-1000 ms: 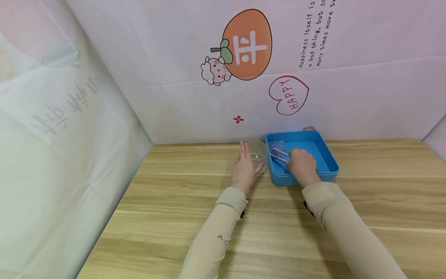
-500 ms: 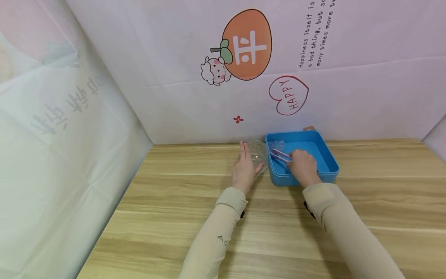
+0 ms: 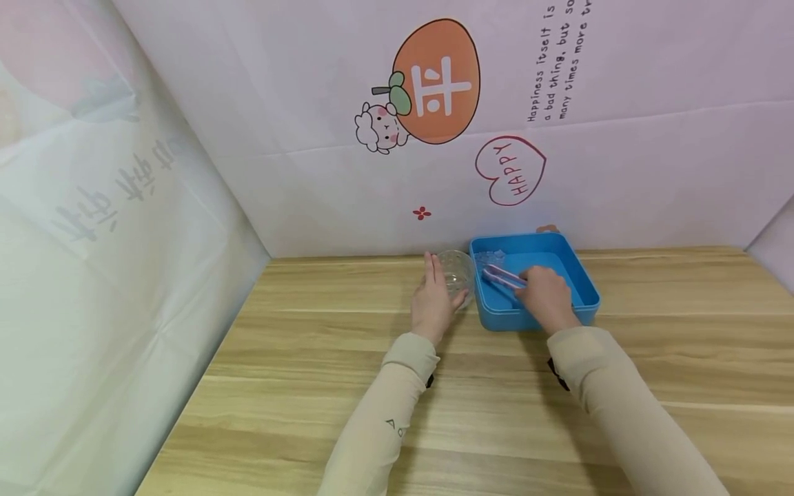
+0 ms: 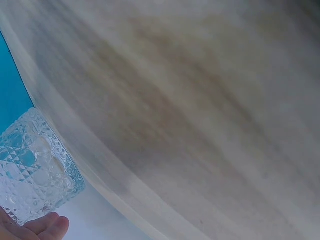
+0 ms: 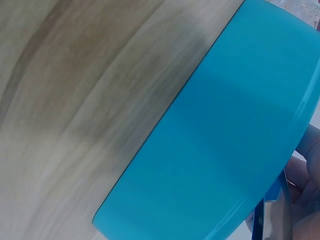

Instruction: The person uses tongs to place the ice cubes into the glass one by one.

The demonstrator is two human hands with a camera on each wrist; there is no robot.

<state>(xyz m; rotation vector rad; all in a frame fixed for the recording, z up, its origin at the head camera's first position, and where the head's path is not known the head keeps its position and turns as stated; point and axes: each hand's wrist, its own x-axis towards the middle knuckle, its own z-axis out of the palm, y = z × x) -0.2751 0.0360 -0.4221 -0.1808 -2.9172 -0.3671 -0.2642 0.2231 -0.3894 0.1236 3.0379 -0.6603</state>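
Observation:
In the head view a clear glass cup [image 3: 455, 275] stands against the left side of a blue square box [image 3: 540, 318]. My left hand [image 3: 432, 303] holds the cup, fingers along its left side and thumb at the near right. The left wrist view shows its cut diamond pattern on the glass [image 4: 40, 170], with fingertips against it. My right hand [image 3: 546, 296] grips pink tongs [image 3: 507, 277] over the box. Clear, ice-like pieces [image 3: 491, 259] lie in the box's back left corner. Whether the tongs hold a piece, I cannot tell.
A wood-grain table [image 3: 310, 372] carries the box and cup. Close behind them rises a white printed cloth [image 3: 335, 200], and another hangs on the left [image 3: 124, 275]. The box's walls stand up around the pieces.
My right hand has moved slightly right and the tongs have drawn back from the box's left wall. Their arms look closer together. The left hand stays at the cup.

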